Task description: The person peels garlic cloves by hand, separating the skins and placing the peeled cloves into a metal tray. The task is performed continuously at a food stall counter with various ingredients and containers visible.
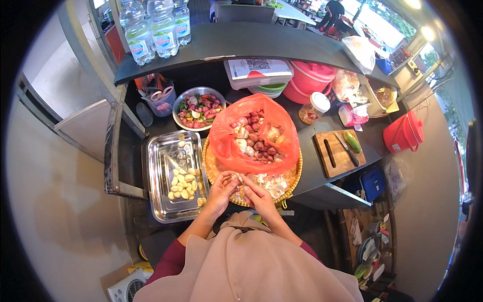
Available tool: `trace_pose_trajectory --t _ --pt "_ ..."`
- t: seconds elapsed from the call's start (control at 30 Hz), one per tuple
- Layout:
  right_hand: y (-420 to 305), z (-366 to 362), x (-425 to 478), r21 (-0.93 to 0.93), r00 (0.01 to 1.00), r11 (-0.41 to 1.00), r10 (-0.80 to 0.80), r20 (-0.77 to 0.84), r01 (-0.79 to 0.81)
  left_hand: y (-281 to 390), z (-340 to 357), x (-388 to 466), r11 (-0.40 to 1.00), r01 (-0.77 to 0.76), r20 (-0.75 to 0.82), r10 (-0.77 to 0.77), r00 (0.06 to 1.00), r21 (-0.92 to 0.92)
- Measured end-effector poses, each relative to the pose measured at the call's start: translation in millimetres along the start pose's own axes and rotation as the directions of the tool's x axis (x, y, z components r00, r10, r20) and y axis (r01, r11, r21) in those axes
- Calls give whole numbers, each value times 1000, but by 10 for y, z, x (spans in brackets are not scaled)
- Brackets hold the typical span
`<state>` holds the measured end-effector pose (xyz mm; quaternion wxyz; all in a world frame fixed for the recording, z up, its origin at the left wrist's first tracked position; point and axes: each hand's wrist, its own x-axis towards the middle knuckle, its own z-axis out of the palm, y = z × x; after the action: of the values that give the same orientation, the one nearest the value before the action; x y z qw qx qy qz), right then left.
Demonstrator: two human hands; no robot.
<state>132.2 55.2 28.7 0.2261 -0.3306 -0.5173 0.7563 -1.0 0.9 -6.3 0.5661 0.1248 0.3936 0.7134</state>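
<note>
Over the near rim of a woven basket (300, 166), my left hand (225, 187) and my right hand (257, 194) meet at the fingertips. Between them they pinch a small garlic clove (237, 177), partly hidden by the fingers. Papery garlic skins (269, 183) lie in the basket beneath. On its far part rests an open red plastic bag (222, 147) of shallots (260, 145) and garlic bulbs (240, 144). To the left, a metal tray (153, 177) holds several peeled garlic cloves (183, 185).
A metal bowl (177, 120) of shallots and chillies stands behind the tray. On the right, a wooden cutting board (327, 166) bears a knife (349, 151) and a cucumber (352, 142). A lidded jar (314, 107) sits behind it. Water bottles (163, 39) line the raised shelf (241, 41).
</note>
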Motion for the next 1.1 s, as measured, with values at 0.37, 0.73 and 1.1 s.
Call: trace_pose_trajectory --t 0.37,0.73,1.1 --pt "-9 16 -29 -204 981 961 -195 -21 187 30 66 -87 971 -142 -31 151 988 193" --pt "-155 125 -64 69 983 998 20 -181 -8 68 133 -186 909 -158 -48 191 980 386" --pt "-56 13 -44 182 987 981 90 -135 -65 74 -42 -61 940 -68 130 26 991 334"
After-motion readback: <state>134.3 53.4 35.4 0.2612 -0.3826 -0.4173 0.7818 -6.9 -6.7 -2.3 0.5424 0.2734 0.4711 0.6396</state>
